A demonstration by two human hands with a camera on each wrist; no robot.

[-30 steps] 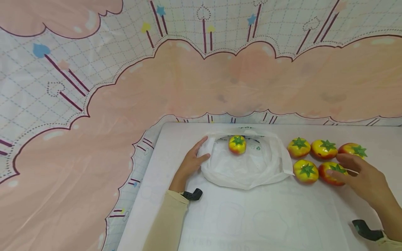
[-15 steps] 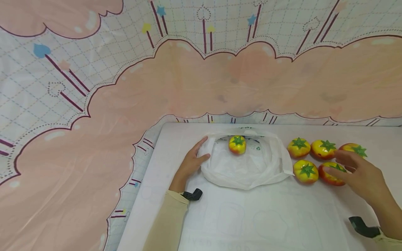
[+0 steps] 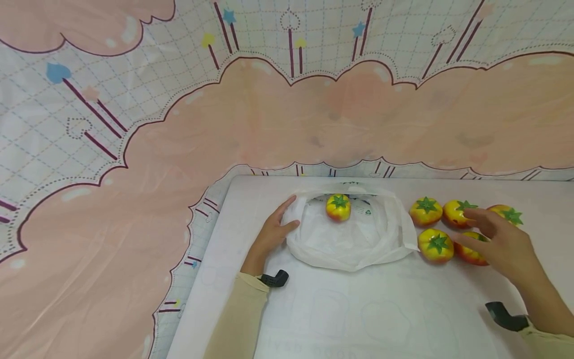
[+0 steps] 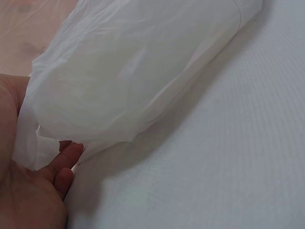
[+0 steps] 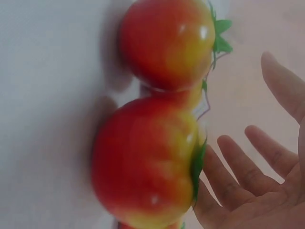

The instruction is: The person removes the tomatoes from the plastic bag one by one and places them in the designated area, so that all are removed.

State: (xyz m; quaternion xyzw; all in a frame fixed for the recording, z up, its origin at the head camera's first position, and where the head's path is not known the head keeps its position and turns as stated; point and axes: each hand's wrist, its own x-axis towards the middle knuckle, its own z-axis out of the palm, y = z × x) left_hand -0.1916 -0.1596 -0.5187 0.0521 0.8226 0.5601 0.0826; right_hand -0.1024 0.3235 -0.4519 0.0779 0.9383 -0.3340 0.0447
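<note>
A white plastic bag (image 3: pixel 345 249) lies on the table with its mouth spread wide, one yellow-red tomato (image 3: pixel 338 207) with a green star-shaped top inside. My left hand (image 3: pixel 272 232) grips the bag's left edge; in the left wrist view its fingers (image 4: pixel 64 164) are partly behind the plastic. Right of the bag, several similar tomatoes sit in two rows. My right hand (image 3: pixel 504 247) hovers over them with spread fingers, covering part of the front-row right tomato (image 3: pixel 470 253). In the right wrist view, that hand (image 5: pixel 252 191) holds nothing beside a tomato (image 5: pixel 143 162).
The front-row left tomato (image 3: pixel 436 246) sits close to the bag's right corner. Behind it are more tomatoes, one at the back left (image 3: pixel 426 212) and one at the far right (image 3: pixel 506 214). A patterned cloth backdrop (image 3: pixel 341 119) rises behind the white table (image 3: pixel 341 314).
My right hand has shifted left across the tomatoes, from the right end toward the middle of the group. My left hand, the bag and the tomatoes have stayed in place.
</note>
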